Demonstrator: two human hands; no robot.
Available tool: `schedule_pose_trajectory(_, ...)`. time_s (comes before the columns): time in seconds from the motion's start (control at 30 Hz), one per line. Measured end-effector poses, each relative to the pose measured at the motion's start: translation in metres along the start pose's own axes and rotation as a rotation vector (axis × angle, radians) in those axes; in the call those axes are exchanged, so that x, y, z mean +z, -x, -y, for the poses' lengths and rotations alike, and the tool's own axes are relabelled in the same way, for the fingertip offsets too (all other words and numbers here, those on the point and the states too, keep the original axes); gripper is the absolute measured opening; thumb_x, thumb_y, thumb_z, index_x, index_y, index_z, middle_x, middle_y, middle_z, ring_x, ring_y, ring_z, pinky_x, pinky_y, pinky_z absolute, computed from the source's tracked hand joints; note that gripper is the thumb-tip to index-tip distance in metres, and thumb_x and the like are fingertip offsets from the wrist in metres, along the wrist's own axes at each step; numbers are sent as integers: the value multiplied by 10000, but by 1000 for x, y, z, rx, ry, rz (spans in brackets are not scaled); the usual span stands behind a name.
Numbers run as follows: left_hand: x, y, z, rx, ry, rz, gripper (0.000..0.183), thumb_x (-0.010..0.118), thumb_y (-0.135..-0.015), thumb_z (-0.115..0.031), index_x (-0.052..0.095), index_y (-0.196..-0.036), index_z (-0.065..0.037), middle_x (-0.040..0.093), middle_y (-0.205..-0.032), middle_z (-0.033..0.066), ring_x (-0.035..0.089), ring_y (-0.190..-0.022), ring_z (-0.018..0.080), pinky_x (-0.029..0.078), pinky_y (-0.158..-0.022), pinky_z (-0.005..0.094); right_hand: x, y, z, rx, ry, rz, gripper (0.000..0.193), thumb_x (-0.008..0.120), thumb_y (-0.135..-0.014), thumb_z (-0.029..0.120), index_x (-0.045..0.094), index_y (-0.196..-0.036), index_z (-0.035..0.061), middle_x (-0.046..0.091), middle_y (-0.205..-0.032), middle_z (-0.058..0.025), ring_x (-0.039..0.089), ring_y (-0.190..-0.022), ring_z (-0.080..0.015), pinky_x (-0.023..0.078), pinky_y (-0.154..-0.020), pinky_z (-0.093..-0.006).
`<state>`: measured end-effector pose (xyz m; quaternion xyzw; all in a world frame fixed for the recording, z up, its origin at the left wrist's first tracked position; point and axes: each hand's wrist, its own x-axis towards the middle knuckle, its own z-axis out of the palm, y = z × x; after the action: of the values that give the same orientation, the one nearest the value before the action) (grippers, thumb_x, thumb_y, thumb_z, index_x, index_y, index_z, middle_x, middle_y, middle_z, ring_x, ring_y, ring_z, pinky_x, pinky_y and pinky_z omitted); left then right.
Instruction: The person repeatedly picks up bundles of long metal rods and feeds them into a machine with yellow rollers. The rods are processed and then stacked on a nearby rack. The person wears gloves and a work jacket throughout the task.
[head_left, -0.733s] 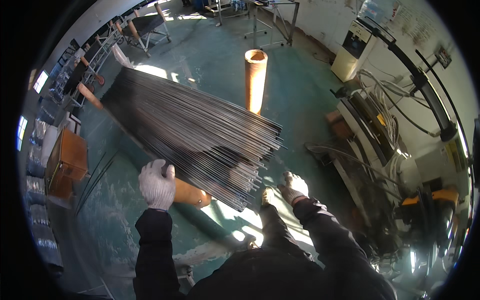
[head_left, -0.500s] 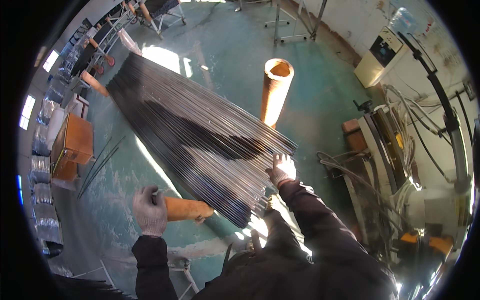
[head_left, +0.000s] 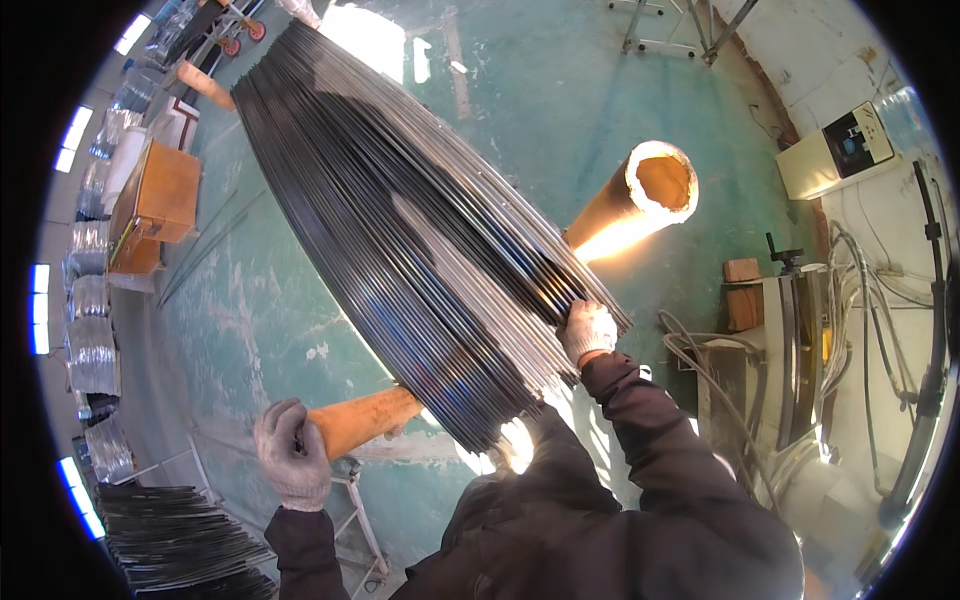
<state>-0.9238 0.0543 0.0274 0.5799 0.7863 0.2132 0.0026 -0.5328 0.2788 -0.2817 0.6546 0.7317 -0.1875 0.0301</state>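
Observation:
A broad bundle of long, thin black rods [head_left: 400, 240] runs from the far left toward me, lying between orange-brown cardboard tubes. My right hand [head_left: 588, 332], in a pale knit glove, has its fingers curled over the near right ends of the rods. At the near left, the gloved fingers of my left hand [head_left: 292, 455] are bent around the outer end of a cardboard tube [head_left: 365, 420]. Another cardboard tube [head_left: 630, 200] rises at the right edge of the bundle, its hollow end facing up.
A wooden box [head_left: 160, 205] stands at the left near several plastic-wrapped bundles [head_left: 95, 355]. More black rods [head_left: 180, 535] lie at the lower left by a white metal frame [head_left: 350, 510]. Machinery with hoses [head_left: 780, 340] and a cream-coloured dispenser [head_left: 835, 155] line the right.
The view has shifted, bringing the lower-left rods further into sight. My right hand's fingers have closed more over the rod ends; my left hand stays at the tube's end.

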Motion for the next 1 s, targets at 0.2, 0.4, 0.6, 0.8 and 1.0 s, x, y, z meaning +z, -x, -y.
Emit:
schedule_pose_trajectory(0.2,-1,1,-4,-48,-42,4,197,729,-880,23,741,-1073,-11,766,-1204,163,697,-1141,399,536,-1042,498,-25,-29,10,68,42,278,415,881,-876,376,825,-1121,46,831,-1148,-223,814,-1104,-399,655,-956,-498)
schedule_pose_trajectory(0.4,-2,0,-1,5,-61,-12,198,733,-872,22,739,-1067,-10,768,-1202,163,703,-1140,404,538,-1036,494,-33,-33,-1,13,35,330,353,858,-900,377,859,-1100,87,831,-1103,-227,803,-1099,-417,642,-972,-501)
schedule_pose_trajectory(0.6,-1,4,1,4,-51,-37,179,726,-871,25,736,-1046,-12,768,-1169,169,710,-1128,408,538,-1032,501,-47,-36,-22,-4,-199,317,383,902,-937,376,834,-1137,56,821,-1056,-230,799,-1025,-387,620,-955,-482)
schedule_pose_trajectory(0.8,-3,0,-6,178,-101,-108,117,726,-873,3,714,-987,-19,760,-1145,159,708,-1125,411,537,-1038,532,-84,1,-15,-2,-440,348,456,767,-1077,421,758,-1143,-30,779,-973,-239,762,-953,-363,583,-912,-492)
schedule_pose_trajectory(1.0,35,35,-64,255,-112,-54,256,752,-874,-26,699,-1124,-10,741,-1117,133,731,-1080,366,563,-1077,516,-118,143,-31,40,-326,354,683,740,-1042,606,779,-1196,-58,780,-1165,-332,744,-1147,-511,590,-961,-550)
